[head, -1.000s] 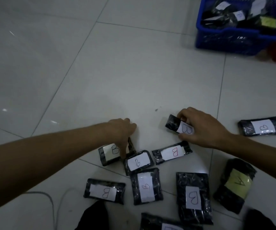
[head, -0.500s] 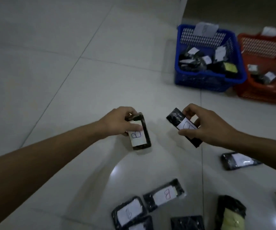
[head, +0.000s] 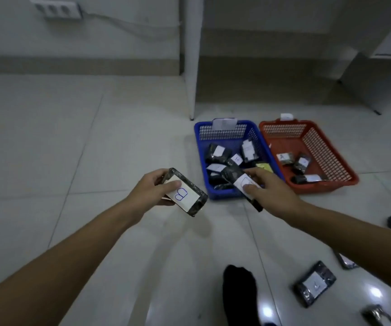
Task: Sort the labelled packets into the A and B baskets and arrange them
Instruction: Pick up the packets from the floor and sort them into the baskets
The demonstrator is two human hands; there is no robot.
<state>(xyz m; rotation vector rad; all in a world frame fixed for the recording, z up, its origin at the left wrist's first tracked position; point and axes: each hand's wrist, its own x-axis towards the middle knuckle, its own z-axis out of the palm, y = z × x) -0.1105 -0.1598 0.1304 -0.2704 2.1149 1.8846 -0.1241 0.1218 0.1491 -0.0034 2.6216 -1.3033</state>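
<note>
My left hand (head: 152,189) grips a black packet (head: 189,198) whose white label reads B, held above the floor just left of the blue basket (head: 201,147). My right hand (head: 269,191) pinches a second black labelled packet (head: 236,178) over the blue basket's near edge, thumb on its label. The blue basket holds several black packets. Beside it on the right, the red basket (head: 330,147) holds three packets, one labelled A.
More black packets lie on the tiled floor at the lower right, one of them (head: 314,287) near my right forearm. A dark sock-clad foot (head: 239,295) shows at the bottom. A white post (head: 192,57) stands behind the baskets, and a wall socket strip (head: 55,8) is at top left.
Both hands have lifted a packet each off the floor and carried them forward to the blue basket. The view has tilted up, showing both baskets and the wall.
</note>
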